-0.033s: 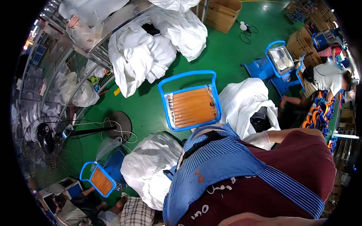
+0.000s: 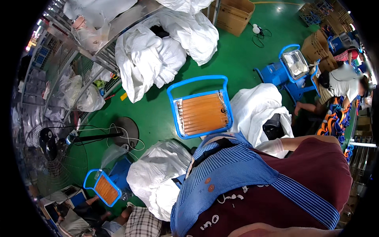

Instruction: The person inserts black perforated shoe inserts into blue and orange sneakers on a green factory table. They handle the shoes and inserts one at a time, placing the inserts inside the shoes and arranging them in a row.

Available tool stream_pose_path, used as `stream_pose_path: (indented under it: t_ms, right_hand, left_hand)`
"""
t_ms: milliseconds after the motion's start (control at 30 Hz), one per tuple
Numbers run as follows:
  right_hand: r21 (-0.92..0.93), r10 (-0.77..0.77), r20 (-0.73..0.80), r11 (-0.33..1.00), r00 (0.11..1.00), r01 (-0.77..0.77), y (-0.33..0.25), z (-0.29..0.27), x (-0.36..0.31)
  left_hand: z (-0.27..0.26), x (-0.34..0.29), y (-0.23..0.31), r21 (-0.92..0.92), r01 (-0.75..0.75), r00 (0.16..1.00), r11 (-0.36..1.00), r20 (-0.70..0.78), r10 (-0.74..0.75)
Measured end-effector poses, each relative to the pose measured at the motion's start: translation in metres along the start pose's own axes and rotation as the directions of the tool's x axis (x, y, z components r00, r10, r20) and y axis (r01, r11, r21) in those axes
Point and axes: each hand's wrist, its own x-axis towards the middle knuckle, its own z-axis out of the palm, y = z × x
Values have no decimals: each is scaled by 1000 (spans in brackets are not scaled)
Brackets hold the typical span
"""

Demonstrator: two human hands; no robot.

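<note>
My right arm bends in from the right, out of a maroon sleeve, toward the front of my blue checked apron (image 2: 221,170). At its end, my right hand (image 2: 271,147) shows only in part, as a pale white glove or cuff; its fingers are hidden behind the apron. Next to it stands a white sack (image 2: 252,103) with something black in its mouth. My left hand is not in view. Just beyond the apron is a chair (image 2: 202,113) with a blue frame and a brown slatted seat.
White sacks (image 2: 158,173) stand left and far left (image 2: 146,59). A floor fan (image 2: 48,144) with a round base and loose cable is on the left. Beyond are cardboard boxes (image 2: 233,15), a metal rack (image 2: 130,21) and a blue chair (image 2: 294,65). Other people sit right and lower left.
The whole view has shifted by a few pixels. My right arm and the things around it look the same.
</note>
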Motion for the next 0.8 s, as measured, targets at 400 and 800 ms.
stream_pose_path:
  t_ms: [400,800]
  right_hand:
    - [33,-308,245,950,919,310,-219,13,-18]
    - [-925,-587,60,271,807,266,-264,-28,100]
  left_hand:
    - [-9,-8,52,-29,-78,996,997,-40,77]
    - [-5,-23,96,2,-178,982,984,-62,178]
